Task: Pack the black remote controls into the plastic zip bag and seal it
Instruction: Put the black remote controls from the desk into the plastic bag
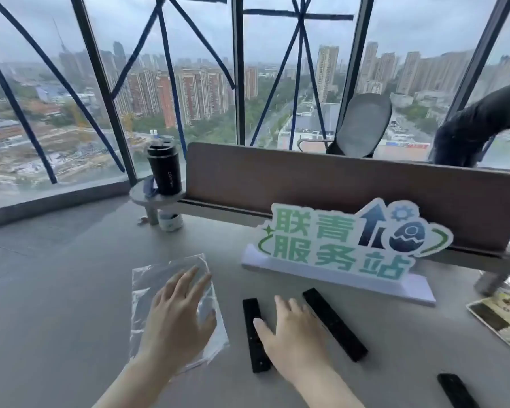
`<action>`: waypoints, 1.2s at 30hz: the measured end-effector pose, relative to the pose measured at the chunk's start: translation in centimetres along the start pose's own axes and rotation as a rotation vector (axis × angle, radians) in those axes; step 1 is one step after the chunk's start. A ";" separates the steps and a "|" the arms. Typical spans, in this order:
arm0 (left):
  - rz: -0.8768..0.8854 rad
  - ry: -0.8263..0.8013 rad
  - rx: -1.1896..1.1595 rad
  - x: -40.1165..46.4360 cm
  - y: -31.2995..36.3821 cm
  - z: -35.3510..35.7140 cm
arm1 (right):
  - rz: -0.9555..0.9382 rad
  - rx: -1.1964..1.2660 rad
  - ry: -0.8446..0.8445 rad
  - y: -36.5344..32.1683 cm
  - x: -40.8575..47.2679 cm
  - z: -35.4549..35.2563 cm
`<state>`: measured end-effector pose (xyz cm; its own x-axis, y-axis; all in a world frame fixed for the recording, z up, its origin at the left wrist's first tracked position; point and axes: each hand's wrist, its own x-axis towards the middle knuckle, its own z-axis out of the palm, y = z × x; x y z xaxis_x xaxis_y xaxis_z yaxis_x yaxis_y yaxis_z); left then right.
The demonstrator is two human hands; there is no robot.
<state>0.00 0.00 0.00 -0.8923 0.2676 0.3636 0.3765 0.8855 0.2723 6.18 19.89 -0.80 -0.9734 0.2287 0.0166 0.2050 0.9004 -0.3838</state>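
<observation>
While the clear zip bag (175,310) lies flat and empty on the grey tabletop (71,290), the left hand (178,312) rests palm-down across its middle, fingers (189,282) spread and gripping nothing. Just to the right of the bag, a short black remote (255,337) lies lengthwise, and the right hand (292,340) hovers or rests beside it with its thumb over the remote's middle; its fingers are loosely extended, not closed on anything, though I cannot tell whether the palm touches the surface. A longer remote (334,323) lies at a slant just right of that hand, and a third remote (457,391) sits well apart near the lower right edge. None of the three is in the bag. Behind the remotes stands a sign (345,245) with green characters on a white base. At the back left, a black tumbler (164,169) stands upright on a small round shelf (156,197), with a small white jar (170,220) beneath it; I cannot tell what either holds. Printed sheets (504,319) lie at the right edge.
</observation>
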 end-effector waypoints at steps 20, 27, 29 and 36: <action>0.069 -0.062 -0.101 -7.3 -3.2 4.9 | 0.314 1.007 -0.248 4.4 -11.2 3.3; 0.114 -0.089 -0.229 -7.5 1.9 4.7 | 0.258 0.983 -0.470 1.1 -12.7 3.5; 0.131 -0.091 -0.235 -7.5 2.7 4.6 | 0.247 1.022 -0.427 0.5 -11.8 4.6; 0.168 -0.069 -0.200 -7.9 4.1 5.5 | 0.419 0.476 0.284 9.1 -8.5 4.0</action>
<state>7.23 3.62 -6.60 -0.8255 0.4354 0.3592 0.5562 0.7357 0.3865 15.94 24.67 -8.12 -0.7442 0.6680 -0.0052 0.4269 0.4696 -0.7728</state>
